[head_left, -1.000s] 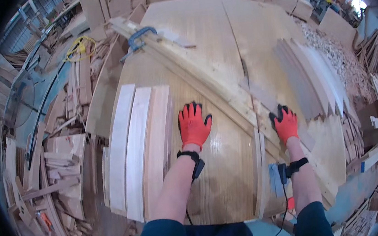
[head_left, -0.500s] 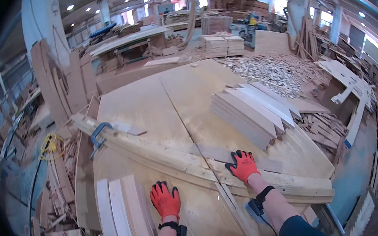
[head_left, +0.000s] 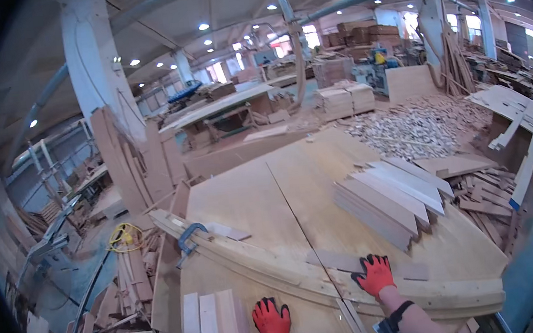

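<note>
My left hand [head_left: 271, 320], in a red glove with black fingertips, lies with fingers spread on the plywood tabletop [head_left: 237, 199]. Just left of it is a stack of pale boards [head_left: 210, 328]. My right hand [head_left: 375, 274], gloved alike, rests fingers apart over a thin flat wooden strip [head_left: 336, 261], at the far edge of a long curved wooden rail [head_left: 271, 271]. The rail crosses the table from upper left to lower right. A blue-grey C-clamp [head_left: 190, 241] grips its left end. Neither hand appears to hold anything.
Beyond my right hand lies a stack of boards with pointed ends [head_left: 390, 199]. Offcuts are heaped behind the table [head_left: 405, 129] and on the floor at left, near a coiled yellow cable [head_left: 124, 238]. A large white-faced panel [head_left: 517, 111] leans at right; a pillar [head_left: 99, 54] rises at left.
The view has tilted upward, so the table and both hands sit lower and further right in the picture. Against the table, the hands have hardly moved.
</note>
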Tool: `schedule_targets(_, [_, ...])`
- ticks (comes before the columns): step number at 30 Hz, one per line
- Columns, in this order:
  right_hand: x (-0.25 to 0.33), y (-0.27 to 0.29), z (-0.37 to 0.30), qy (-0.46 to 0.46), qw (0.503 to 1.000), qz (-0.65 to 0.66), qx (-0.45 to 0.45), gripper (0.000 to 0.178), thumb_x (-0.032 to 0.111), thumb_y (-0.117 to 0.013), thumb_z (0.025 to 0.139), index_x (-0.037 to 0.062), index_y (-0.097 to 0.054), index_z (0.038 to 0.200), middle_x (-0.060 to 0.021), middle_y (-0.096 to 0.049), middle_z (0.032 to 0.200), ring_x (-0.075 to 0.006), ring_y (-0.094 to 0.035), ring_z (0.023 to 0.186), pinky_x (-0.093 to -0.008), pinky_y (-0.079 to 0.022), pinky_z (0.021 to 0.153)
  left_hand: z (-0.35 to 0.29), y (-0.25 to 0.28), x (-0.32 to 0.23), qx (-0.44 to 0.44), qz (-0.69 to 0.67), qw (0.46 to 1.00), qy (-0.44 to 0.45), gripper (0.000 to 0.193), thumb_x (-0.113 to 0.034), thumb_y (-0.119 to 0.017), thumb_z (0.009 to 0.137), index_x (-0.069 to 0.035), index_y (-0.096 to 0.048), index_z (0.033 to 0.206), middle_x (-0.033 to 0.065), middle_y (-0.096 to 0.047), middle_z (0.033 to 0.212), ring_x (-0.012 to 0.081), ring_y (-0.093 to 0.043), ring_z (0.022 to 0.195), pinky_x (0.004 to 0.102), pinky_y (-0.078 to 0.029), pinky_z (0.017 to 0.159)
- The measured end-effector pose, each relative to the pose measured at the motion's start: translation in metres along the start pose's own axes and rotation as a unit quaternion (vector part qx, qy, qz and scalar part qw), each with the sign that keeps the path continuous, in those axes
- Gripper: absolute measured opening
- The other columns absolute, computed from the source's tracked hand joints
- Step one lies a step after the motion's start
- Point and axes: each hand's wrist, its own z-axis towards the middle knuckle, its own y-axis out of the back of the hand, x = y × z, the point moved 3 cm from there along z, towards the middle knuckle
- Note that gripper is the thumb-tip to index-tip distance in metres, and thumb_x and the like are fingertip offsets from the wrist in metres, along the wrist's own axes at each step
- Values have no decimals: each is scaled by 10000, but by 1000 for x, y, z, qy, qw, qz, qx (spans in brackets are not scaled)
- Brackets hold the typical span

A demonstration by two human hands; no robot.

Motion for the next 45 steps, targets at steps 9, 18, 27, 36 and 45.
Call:
schedule_targets(9, [-28, 16, -91, 5, 999, -39, 9, 717, 605, -637, 866, 110, -581, 1381, -184, -551, 1377, -353, -460, 1330, -496, -287, 1164, -99, 37, -11, -20, -34, 999, -6, 597, -448, -629, 875, -37, -605, 1308, 181, -547, 1424, 375, -435, 1343, 533, -272, 1161])
schedule_targets(18, [-53, 66, -125, 62, 973, -144, 170, 556, 583, -721, 796, 99, -699, 1069, -156, -663, 1144, -329, -648, 1066, -456, -498, 925, -192, 73, -29, -9, 3, 1000, -6, 580, -424, -659, 863, -43, -609, 1297, 179, -560, 1399, 377, -437, 1339, 536, -278, 1156])
schedule_targets(27, [-77, 99, -226, 135, 976, -151, 79, 465, 417, -712, 867, 133, -627, 1225, -147, -576, 1272, -340, -528, 1201, -487, -435, 990, -241, 98, -44, 7, -86, 996, 9, 611, -386, -693, 872, -24, -569, 1348, 204, -556, 1391, 383, -476, 1319, 564, -279, 1152])
schedule_targets(36, [-155, 157, -329, -87, 960, -167, 208, 871, 627, -641, 868, 44, -438, 1483, -172, -541, 1370, -344, -557, 1216, -454, -466, 1006, -147, 86, -193, 235, 87, 966, -64, 687, -622, -658, 799, -67, -696, 1202, 166, -635, 1309, 334, -527, 1291, 516, -308, 1131])
schedule_targets(45, [-184, 191, -369, -163, 931, -166, 282, 949, 730, -604, 843, 62, -429, 1494, -194, -604, 1283, -337, -659, 1129, -473, -538, 908, -173, 118, -230, 193, -107, 949, -224, 579, -446, -779, 724, -75, -670, 1154, 187, -713, 1059, 381, -683, 1022, 485, -542, 875])
